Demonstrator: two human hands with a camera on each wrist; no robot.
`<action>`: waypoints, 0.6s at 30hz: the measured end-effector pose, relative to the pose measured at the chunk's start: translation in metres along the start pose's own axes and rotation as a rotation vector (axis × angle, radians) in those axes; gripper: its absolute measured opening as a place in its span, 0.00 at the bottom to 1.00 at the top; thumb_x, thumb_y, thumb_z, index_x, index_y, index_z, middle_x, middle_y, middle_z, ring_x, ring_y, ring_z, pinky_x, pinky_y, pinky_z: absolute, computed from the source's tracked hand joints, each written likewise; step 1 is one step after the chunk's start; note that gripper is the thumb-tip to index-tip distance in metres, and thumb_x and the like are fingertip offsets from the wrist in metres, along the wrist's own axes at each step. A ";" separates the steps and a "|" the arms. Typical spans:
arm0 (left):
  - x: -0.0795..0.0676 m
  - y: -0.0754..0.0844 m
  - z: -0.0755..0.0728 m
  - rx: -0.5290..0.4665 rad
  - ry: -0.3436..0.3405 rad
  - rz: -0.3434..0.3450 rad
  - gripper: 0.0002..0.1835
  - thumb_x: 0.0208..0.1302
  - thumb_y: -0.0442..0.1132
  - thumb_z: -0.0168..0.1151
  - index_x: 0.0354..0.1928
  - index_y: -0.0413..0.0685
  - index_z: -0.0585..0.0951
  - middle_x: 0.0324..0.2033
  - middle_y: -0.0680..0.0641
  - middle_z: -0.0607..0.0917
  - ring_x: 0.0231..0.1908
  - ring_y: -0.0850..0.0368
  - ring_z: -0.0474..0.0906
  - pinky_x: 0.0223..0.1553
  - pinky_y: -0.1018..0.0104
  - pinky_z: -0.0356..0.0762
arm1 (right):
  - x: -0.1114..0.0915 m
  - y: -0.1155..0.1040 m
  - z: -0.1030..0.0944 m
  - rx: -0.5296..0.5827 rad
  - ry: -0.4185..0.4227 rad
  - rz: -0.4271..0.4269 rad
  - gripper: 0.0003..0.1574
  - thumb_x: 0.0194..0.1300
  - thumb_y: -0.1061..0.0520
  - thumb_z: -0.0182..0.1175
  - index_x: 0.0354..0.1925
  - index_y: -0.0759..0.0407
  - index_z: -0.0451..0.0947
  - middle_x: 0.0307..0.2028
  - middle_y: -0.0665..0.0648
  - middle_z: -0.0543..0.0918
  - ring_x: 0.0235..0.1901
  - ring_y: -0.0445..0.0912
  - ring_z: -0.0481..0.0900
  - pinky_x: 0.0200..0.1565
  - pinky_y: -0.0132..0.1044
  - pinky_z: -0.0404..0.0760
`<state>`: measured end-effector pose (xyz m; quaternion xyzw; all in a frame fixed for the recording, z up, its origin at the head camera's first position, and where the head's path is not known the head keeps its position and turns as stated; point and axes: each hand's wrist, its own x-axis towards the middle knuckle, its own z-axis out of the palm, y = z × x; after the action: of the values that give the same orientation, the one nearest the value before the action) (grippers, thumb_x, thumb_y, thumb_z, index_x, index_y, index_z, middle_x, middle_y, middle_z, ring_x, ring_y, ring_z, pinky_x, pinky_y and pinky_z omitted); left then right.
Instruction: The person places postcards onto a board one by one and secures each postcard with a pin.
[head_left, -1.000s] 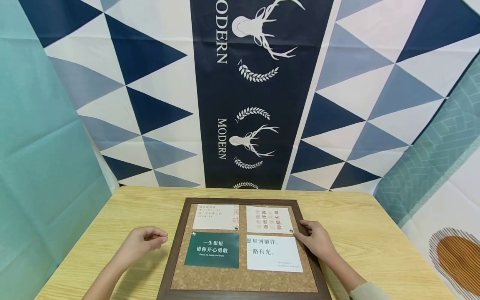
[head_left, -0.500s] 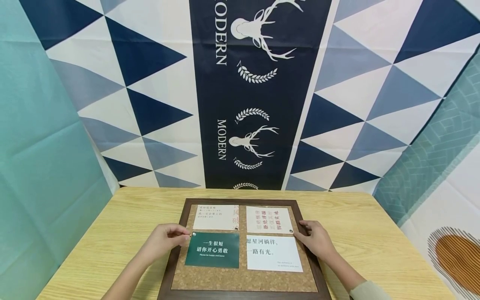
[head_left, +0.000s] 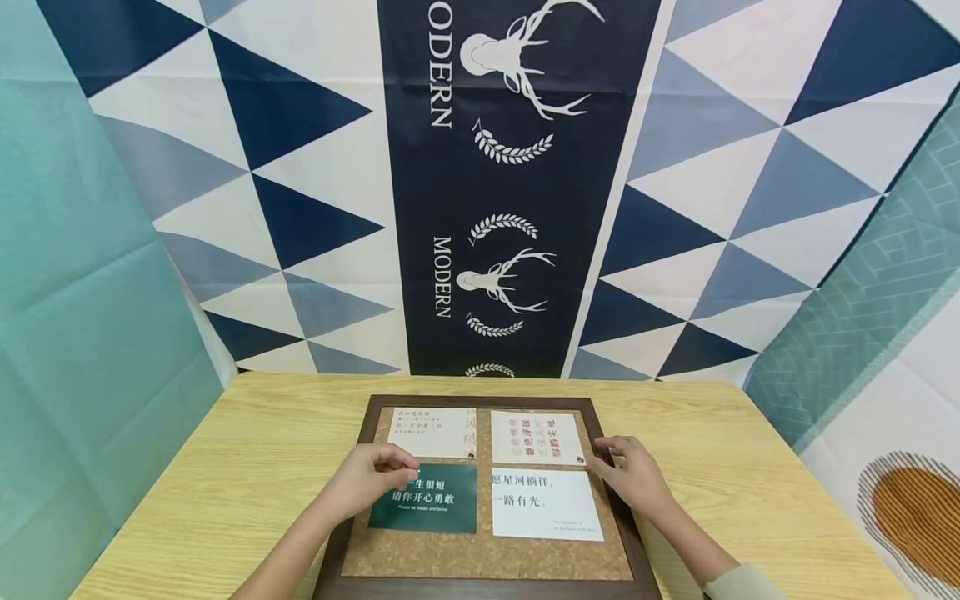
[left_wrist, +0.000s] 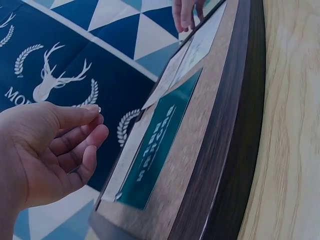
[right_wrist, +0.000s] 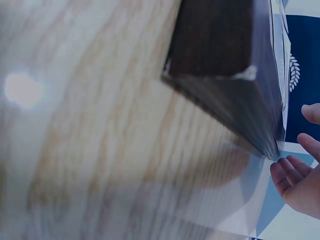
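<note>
A cork board [head_left: 487, 560] in a dark brown frame lies on the wooden table, bearing a green card [head_left: 438, 517], a white card [head_left: 547, 521] and two paler cards behind them. My left hand [head_left: 367, 479] is over the green card's upper part, thumb and index finger together. Between those fingertips a tiny pale push pin [left_wrist: 98, 109] shows in the left wrist view. Another pin [left_wrist: 118, 196] sits at the green card's corner. My right hand [head_left: 633, 475] is at the frame's right side, its fingertips right at the edge and its thumb apart in the right wrist view.
The wooden table [head_left: 750, 467] extends on both sides of the board. Behind it hangs a patterned cloth [head_left: 322, 217] with triangles and deer heads. A teal cloth [head_left: 82, 292] hangs at the left. A pin [head_left: 581, 459] holds the back right card.
My left hand has moved right, from beside the board to over the green card, with the push pin between its fingertips. The right hand has stayed at the frame's right edge, its fingers slightly shifted.
</note>
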<state>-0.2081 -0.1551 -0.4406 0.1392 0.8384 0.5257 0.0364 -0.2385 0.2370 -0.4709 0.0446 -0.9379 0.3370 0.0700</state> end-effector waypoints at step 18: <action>0.023 0.013 0.036 0.011 -0.090 -0.002 0.09 0.59 0.42 0.64 0.36 0.45 0.84 0.29 0.43 0.85 0.28 0.53 0.81 0.30 0.63 0.77 | -0.008 -0.020 0.001 0.008 0.015 -0.013 0.24 0.60 0.54 0.63 0.52 0.63 0.77 0.50 0.63 0.76 0.44 0.51 0.76 0.37 0.36 0.76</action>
<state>-0.2203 -0.1126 -0.4431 0.1620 0.8389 0.5144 0.0736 -0.2280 0.2216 -0.4604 0.0487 -0.9356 0.3406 0.0788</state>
